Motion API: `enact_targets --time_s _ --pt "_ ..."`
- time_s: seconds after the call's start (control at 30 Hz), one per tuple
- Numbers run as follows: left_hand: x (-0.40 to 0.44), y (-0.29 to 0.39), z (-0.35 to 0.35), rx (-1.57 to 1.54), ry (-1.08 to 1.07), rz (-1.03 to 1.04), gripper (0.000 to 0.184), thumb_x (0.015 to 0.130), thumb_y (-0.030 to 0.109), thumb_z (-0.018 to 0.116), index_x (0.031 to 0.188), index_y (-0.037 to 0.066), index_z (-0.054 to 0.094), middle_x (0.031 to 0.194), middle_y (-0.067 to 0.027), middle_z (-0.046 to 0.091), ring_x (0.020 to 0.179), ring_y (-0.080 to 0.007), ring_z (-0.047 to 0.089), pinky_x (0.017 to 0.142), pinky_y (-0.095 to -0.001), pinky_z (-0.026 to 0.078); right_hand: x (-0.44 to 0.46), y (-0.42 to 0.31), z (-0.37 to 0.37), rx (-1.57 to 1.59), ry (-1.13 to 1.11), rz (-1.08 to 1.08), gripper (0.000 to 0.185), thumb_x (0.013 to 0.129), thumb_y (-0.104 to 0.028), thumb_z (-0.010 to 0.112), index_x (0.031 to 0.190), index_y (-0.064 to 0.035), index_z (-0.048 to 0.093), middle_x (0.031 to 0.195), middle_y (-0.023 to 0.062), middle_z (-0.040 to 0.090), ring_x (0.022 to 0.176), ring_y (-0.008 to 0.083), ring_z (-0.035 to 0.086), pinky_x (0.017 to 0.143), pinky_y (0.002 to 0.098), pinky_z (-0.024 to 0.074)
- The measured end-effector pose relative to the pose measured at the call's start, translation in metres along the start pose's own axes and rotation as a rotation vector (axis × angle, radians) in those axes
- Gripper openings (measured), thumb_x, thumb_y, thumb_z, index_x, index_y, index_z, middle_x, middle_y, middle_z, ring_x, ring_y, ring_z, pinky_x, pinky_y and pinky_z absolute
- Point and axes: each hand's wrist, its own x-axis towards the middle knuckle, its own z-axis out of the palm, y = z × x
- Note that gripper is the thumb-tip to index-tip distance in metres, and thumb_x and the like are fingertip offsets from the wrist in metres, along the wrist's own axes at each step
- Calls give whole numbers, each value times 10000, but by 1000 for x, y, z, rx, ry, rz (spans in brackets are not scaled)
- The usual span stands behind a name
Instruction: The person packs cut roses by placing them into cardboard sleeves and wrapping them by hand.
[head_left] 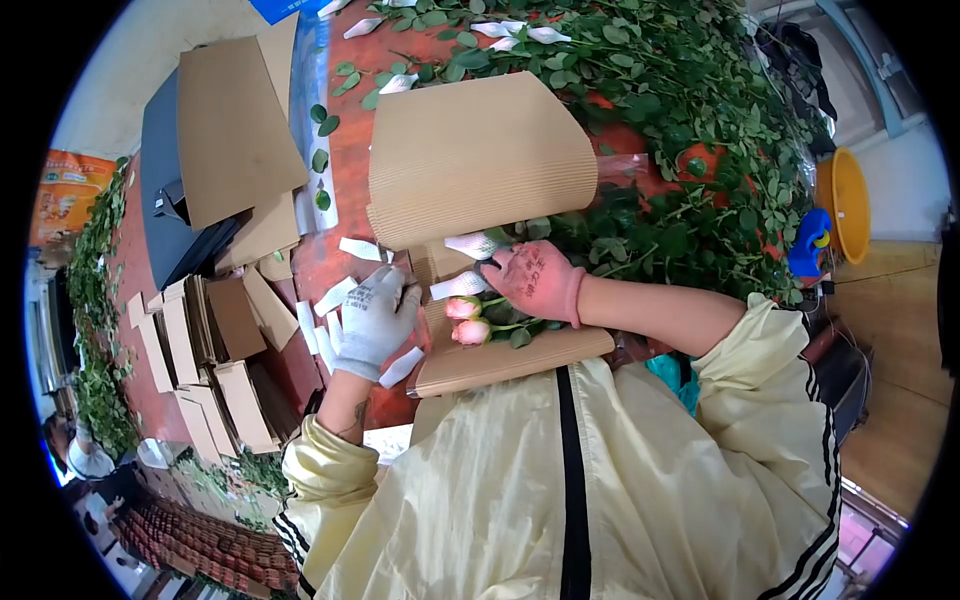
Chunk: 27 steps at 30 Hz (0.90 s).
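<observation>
My left hand (374,318), in a white glove, is at the left edge of a corrugated cardboard sheet (540,356). Its fingers are bent in, and whatever they pinch is hidden. My right hand (538,280), in a pink glove, is closed over the sheet at the stem end of a rose in a white foam net sleeve (459,286). A second sleeved bloom (470,245) lies just above it. Two bare pink roses (470,331) lie below, heads to the left. Loose white sleeves (335,296) are scattered around my left hand.
A folded-back corrugated cardboard flap (480,150) lies beyond my hands. Leafy rose stems (690,110) heap up at the right and back. Stacked cardboard pieces (215,360) and a dark box (170,200) stand left. A blue tape dispenser (808,245) and yellow basin (850,205) are far right.
</observation>
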Motion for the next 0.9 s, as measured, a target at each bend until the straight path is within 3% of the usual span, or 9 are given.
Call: enact_targets --time_s 0.1,0.17,0.53,0.63,0.77,0.83,0.9 --pt "2 14 -13 -38 -78 7 192 810 217 611 910 54 600 822 -122 579 777 -309 586 662 -397 467 2 1 -3 10 -7 -8 238 829 -206 452 1007 -96 565 865 89 566 755 240 588 616 352 456" --pt "4 8 3 -14 19 172 206 776 257 634 887 85 611 817 -103 585 757 -296 589 660 -419 467 2 3 1 53 144 -36 116 829 -160 446 863 -71 513 746 101 582 717 254 623 581 359 483" --pt "3 -8 3 -52 0 110 118 776 146 630 850 62 592 805 -119 574 757 -324 580 666 -405 468 5 5 17 39 242 -17 92 812 -148 449 850 -80 498 777 103 582 668 266 609 553 379 468" --pt "-7 -28 -4 -20 -35 112 107 771 128 622 841 55 585 819 -121 579 762 -319 581 674 -416 465 4 4 17 93 150 2 160 843 -193 459 927 -95 554 846 120 560 750 267 597 596 384 466" --pt "-25 -35 -49 312 80 -155 242 778 173 611 1011 106 621 907 -72 629 850 -292 616 724 -389 491 6 3 13 110 98 14 191 843 -178 455 977 -98 566 872 116 578 748 248 606 582 385 468" --pt "-24 -14 -66 283 84 -110 323 777 193 616 1091 117 623 993 -72 641 909 -279 620 768 -381 495 8 2 13 63 166 -32 130 819 -155 472 896 -77 542 760 100 595 681 265 617 553 382 469" --pt "-21 22 -63 -1 -123 221 364 751 215 655 1091 89 637 1065 -99 640 931 -271 624 835 -353 482 9 2 6 51 74 -28 189 849 -171 448 981 -95 560 817 104 589 718 254 616 575 377 471"
